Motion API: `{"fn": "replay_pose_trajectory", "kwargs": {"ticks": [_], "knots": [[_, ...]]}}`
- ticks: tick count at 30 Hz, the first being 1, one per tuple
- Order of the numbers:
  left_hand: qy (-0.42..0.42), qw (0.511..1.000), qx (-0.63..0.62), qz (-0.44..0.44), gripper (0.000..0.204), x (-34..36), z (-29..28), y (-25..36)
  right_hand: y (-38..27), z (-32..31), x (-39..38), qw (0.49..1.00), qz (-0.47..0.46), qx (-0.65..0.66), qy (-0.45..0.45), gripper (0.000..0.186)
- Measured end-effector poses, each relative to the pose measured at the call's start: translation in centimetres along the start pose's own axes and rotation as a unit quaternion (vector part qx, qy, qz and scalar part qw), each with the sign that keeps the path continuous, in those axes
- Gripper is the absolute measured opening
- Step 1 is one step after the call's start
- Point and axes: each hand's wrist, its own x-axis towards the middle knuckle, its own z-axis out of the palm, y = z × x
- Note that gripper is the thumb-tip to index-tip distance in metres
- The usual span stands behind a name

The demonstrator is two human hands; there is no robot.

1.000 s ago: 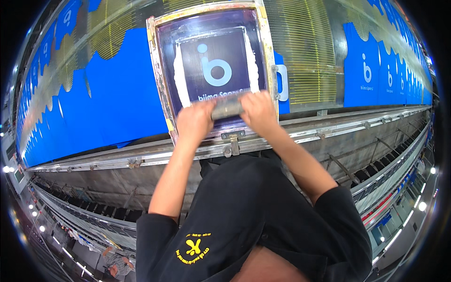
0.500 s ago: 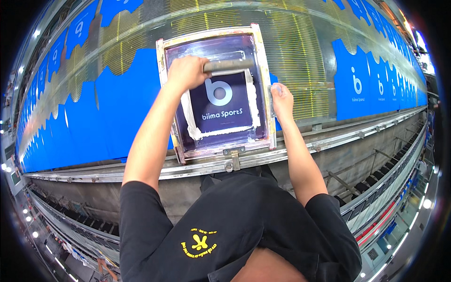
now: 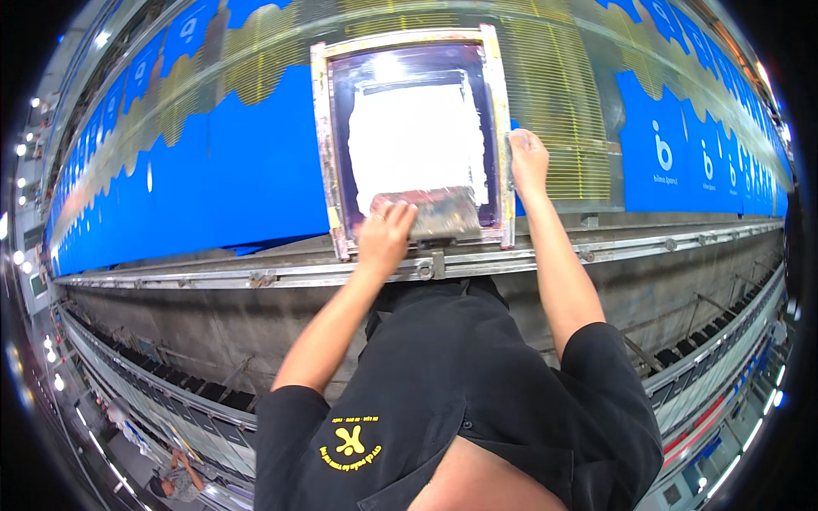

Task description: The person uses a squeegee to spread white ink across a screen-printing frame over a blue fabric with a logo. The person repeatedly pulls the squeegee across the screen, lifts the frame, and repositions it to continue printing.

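Squeegee at the near end of the screen, frame steadied from the right side

The left hand (image 3: 385, 236) is closed around the squeegee (image 3: 436, 215), which rests at the near edge of the printing screen (image 3: 416, 136), its mesh flooded white with ink. The right hand (image 3: 528, 162) lies with fingers curled against the right rail of the screen frame (image 3: 504, 128), gripping nothing else. Below lies blue fabric (image 3: 221, 183) stretched along the long tabletop (image 3: 256, 274). A one-handed grip could tilt the blade and leave uneven ink; if the right hand slackens, the frame could shift and smear the print on the fabric.
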Motion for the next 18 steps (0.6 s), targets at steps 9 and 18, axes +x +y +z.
{"fn": "replay_pose_trajectory", "kwargs": {"ticks": [9, 18], "knots": [[-0.093, 0.989, -0.115, 0.025, 0.072, -2.7, -5.4, -4.6, -7.5, 3.0, -0.6, 0.998, -0.004, 0.069, -0.01, 0.03], [-0.241, 0.962, -0.107, -0.076, 0.077, -10.4, -14.3, -24.3, -10.2, 23.3, -13.6, 0.997, 0.034, 0.064, -0.001, 0.026]]}}
